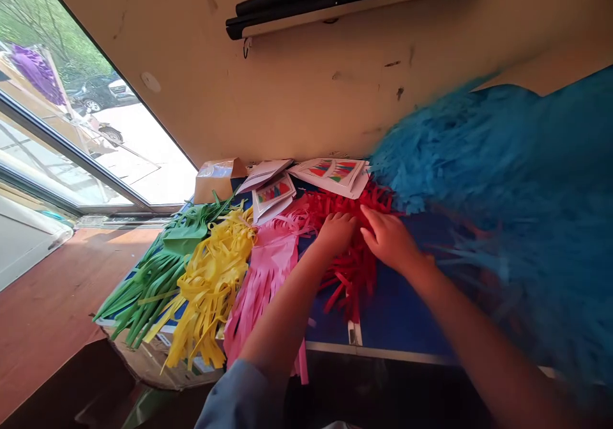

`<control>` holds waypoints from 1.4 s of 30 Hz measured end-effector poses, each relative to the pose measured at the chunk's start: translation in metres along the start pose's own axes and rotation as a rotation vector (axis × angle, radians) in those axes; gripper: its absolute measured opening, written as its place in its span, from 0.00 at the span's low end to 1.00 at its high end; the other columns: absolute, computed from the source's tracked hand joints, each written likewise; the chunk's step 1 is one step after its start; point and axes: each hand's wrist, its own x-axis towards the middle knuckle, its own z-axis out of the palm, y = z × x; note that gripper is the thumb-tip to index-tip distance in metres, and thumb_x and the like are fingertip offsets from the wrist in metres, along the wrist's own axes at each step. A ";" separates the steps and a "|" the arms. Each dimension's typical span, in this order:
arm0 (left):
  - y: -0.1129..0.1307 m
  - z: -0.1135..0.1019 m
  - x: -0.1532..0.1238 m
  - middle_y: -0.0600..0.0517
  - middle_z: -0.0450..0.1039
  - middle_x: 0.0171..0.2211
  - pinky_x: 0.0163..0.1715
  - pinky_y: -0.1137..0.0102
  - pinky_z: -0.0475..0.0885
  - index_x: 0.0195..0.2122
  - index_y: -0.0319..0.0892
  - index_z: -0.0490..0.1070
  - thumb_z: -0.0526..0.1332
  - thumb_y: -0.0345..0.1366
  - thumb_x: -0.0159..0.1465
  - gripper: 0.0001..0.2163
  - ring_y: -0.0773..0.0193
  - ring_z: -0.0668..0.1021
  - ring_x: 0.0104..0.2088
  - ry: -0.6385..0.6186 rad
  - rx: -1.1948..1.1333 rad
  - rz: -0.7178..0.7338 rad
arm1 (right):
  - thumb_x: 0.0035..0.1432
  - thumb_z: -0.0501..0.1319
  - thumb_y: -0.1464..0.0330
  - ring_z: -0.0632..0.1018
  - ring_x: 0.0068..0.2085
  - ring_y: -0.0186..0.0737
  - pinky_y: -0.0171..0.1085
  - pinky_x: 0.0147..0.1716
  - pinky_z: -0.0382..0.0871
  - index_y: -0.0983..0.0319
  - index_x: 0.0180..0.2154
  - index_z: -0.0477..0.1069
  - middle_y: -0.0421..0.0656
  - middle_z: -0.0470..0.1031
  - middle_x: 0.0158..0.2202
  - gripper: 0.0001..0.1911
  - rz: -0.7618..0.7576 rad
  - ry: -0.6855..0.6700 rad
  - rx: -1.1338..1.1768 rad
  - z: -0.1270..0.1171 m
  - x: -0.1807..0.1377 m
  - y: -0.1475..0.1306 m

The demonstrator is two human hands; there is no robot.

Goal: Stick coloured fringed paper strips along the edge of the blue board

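Handling the red fringe [352,282] in a row of colours

Your left hand [338,231] rests knuckles up on the upper part of the red paper, its fingers curled down out of sight, so whether it grips or merely presses cannot be told. Your right hand [390,240] is just beside it, thumb and forefinger spread apart at the same bunch; contact at the fingertips is unclear. Having both hands at that end probably lets you manage the bunch while its loose strips lie towards you.

The red fringe lies on the blue tabletop [407,314], between the pink fringe [275,250] on your left and a large blue fringe [479,154] on your right, whose support you cannot make out through the blur. Beyond the pink come the yellow fringe [211,282] and the green fringe [158,282], side by side, likely to stop the colours tangling. Pink and yellow strips hang over the front edge, perhaps because they are longer than the space allows. Printed packets [335,170] lie along the back by the wall [297,103], which seems to leave the front free for your hands
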 end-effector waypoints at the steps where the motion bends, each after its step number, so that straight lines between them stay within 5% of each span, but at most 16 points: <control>1: -0.004 0.002 0.002 0.45 0.71 0.46 0.48 0.61 0.63 0.48 0.39 0.67 0.53 0.33 0.64 0.12 0.55 0.70 0.48 -0.003 0.000 -0.004 | 0.62 0.46 0.64 0.65 0.56 0.41 0.40 0.52 0.57 0.64 0.61 0.53 0.48 0.64 0.57 0.27 -0.063 -0.040 0.015 0.006 0.005 -0.002; 6: -0.026 0.000 0.000 0.43 0.72 0.42 0.48 0.60 0.61 0.42 0.39 0.71 0.52 0.31 0.64 0.10 0.54 0.71 0.46 -0.005 0.022 -0.064 | 0.61 0.48 0.60 0.68 0.54 0.45 0.49 0.55 0.54 0.64 0.60 0.54 0.50 0.68 0.53 0.28 -0.086 -0.151 0.012 0.031 0.008 0.005; 11: -0.048 -0.003 -0.005 0.46 0.73 0.42 0.48 0.60 0.61 0.38 0.41 0.74 0.51 0.33 0.65 0.11 0.54 0.71 0.45 0.003 0.043 -0.180 | 0.62 0.47 0.57 0.68 0.53 0.51 0.56 0.56 0.44 0.63 0.53 0.65 0.52 0.70 0.51 0.24 0.039 -0.090 -0.052 0.029 0.002 0.026; 16: -0.057 -0.005 -0.007 0.47 0.71 0.44 0.44 0.60 0.63 0.42 0.43 0.73 0.49 0.37 0.66 0.13 0.53 0.69 0.46 0.047 0.075 -0.352 | 0.62 0.44 0.55 0.73 0.41 0.56 0.59 0.46 0.54 0.66 0.36 0.74 0.56 0.75 0.36 0.27 0.293 -0.015 -0.099 0.012 -0.002 0.044; 19: -0.048 -0.007 -0.010 0.46 0.71 0.44 0.46 0.59 0.62 0.42 0.42 0.72 0.51 0.38 0.65 0.12 0.51 0.68 0.47 0.079 0.104 -0.391 | 0.62 0.44 0.60 0.72 0.40 0.59 0.55 0.39 0.58 0.69 0.38 0.73 0.60 0.73 0.37 0.24 0.386 0.078 -0.102 0.001 0.003 0.043; 26: -0.016 0.006 -0.028 0.46 0.70 0.44 0.48 0.59 0.61 0.42 0.42 0.71 0.56 0.41 0.63 0.12 0.52 0.67 0.46 0.096 0.128 -0.404 | 0.59 0.54 0.68 0.73 0.39 0.37 0.34 0.39 0.62 0.60 0.41 0.74 0.44 0.74 0.39 0.12 0.008 -0.046 0.113 0.034 0.061 -0.004; 31: -0.019 0.014 -0.030 0.46 0.70 0.43 0.47 0.58 0.62 0.44 0.42 0.71 0.55 0.43 0.63 0.14 0.52 0.68 0.46 0.097 0.134 -0.459 | 0.56 0.58 0.65 0.70 0.43 0.45 0.39 0.39 0.62 0.59 0.44 0.74 0.47 0.71 0.43 0.14 -0.045 -0.079 0.101 0.060 0.072 -0.017; 42: -0.037 0.010 -0.031 0.45 0.67 0.47 0.48 0.58 0.60 0.43 0.45 0.74 0.50 0.52 0.64 0.20 0.50 0.65 0.48 0.077 0.124 -0.404 | 0.60 0.50 0.71 0.68 0.42 0.45 0.41 0.40 0.60 0.63 0.38 0.76 0.49 0.70 0.43 0.15 -0.108 -0.044 0.013 0.066 0.070 -0.013</control>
